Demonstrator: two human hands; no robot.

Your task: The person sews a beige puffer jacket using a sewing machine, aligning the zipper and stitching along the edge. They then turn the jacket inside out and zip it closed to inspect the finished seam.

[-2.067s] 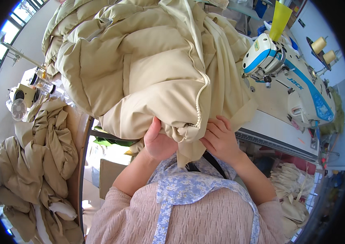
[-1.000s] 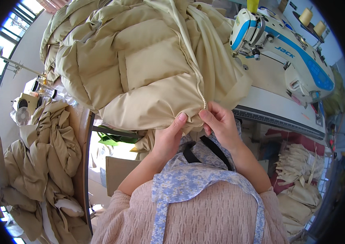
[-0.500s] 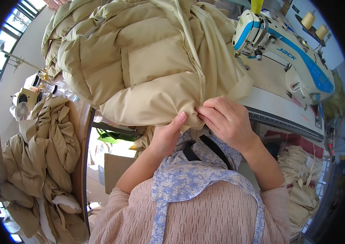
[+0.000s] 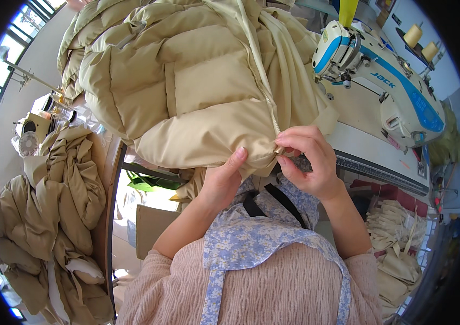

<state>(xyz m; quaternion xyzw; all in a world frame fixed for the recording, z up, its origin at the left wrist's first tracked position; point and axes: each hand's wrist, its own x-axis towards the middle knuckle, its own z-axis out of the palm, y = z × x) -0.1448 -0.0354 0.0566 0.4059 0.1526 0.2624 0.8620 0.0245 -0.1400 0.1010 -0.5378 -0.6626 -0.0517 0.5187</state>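
A beige quilted padded jacket [image 4: 197, 76] is spread over the machine table, with a pale zipper [image 4: 268, 103] running down to its lower corner. My left hand [image 4: 223, 179] grips the bottom hem, thumb on top and fingers hidden beneath. Beside it, my right hand [image 4: 308, 160] has its index fingertip at the zipper's lower end and its thumb just below, holding that corner with the fingers bent. Loose beige lining hangs beyond the zipper, to the right.
A white-and-blue sewing machine [image 4: 381, 81] stands at the right, with thread cones [image 4: 415, 35] behind. Beige fabric [image 4: 45, 216] is heaped on the left table [image 4: 106, 192], near a small fan [image 4: 28, 143]. More pale pieces [image 4: 390, 227] lie bundled at lower right.
The bunched jacket corner has flattened out, exposing the hem. My left hand has moved up and rightward along it; my right hand has risen, its fingers shifting around the zipper's end.
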